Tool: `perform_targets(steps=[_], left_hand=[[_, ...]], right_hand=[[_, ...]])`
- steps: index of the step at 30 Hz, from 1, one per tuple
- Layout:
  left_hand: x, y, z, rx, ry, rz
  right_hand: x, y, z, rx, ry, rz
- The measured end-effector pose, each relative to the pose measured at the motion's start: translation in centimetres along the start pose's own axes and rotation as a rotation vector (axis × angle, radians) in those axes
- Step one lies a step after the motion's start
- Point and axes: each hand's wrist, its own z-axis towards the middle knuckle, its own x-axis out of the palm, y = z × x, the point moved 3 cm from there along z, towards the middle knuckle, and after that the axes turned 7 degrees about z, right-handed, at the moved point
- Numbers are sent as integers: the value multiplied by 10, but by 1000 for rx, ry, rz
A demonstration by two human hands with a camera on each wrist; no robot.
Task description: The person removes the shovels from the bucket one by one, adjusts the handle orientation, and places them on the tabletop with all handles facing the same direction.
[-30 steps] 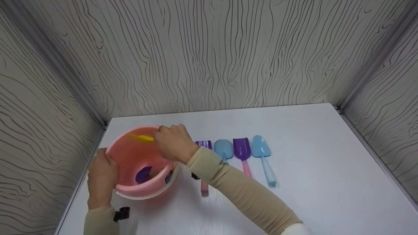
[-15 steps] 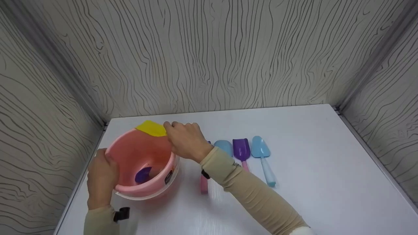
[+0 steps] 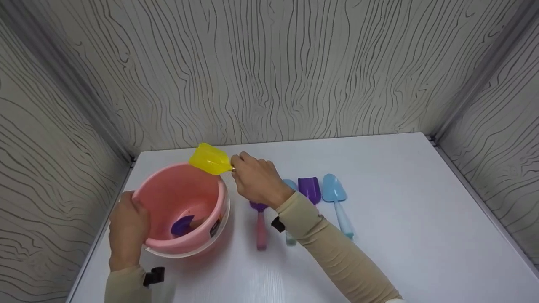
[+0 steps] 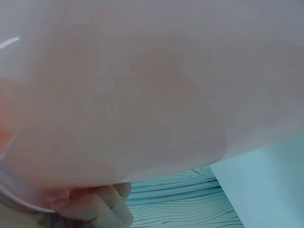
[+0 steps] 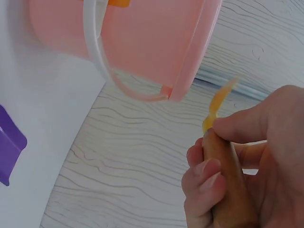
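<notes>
My left hand (image 3: 128, 229) grips the left rim of a pink bucket (image 3: 179, 183), which leans with its mouth towards me. A purple toy shovel (image 3: 182, 226) lies inside at the bottom. In my right hand (image 3: 260, 179) is a yellow toy shovel (image 3: 210, 160), its blade just above the bucket's far right rim. The right wrist view shows fingers and thumb wrapped around its brown handle (image 5: 228, 185). The left wrist view is mostly filled by the bucket's wall (image 4: 156, 95), with curled fingers (image 4: 97, 206) at its rim.
Right of the bucket, several toy shovels lie in a row: a purple one with a pink handle (image 3: 261, 231), a blue one (image 3: 290, 184) partly behind my right arm, another purple one (image 3: 309, 189) and a light blue one (image 3: 334, 191). A white bucket handle (image 5: 97, 52) hangs along the bucket's side.
My right hand has lifted the yellow shovel out of the bucket, up and to the right. The left hand and bucket stay nearly where they were.
</notes>
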Motion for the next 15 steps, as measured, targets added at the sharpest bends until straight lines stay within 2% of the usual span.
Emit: perform_targets(steps=[5, 10, 15], left_hand=[[-2, 2, 0, -4, -1, -1], [-3, 2, 0, 41, -49, 29], [-1, 2, -1, 28, -26, 25]], right_hand=[[0, -15, -5, 37, -8, 85], [1, -32, -15, 66, -40, 180], [-2, -57, -29, 128, -79, 244]])
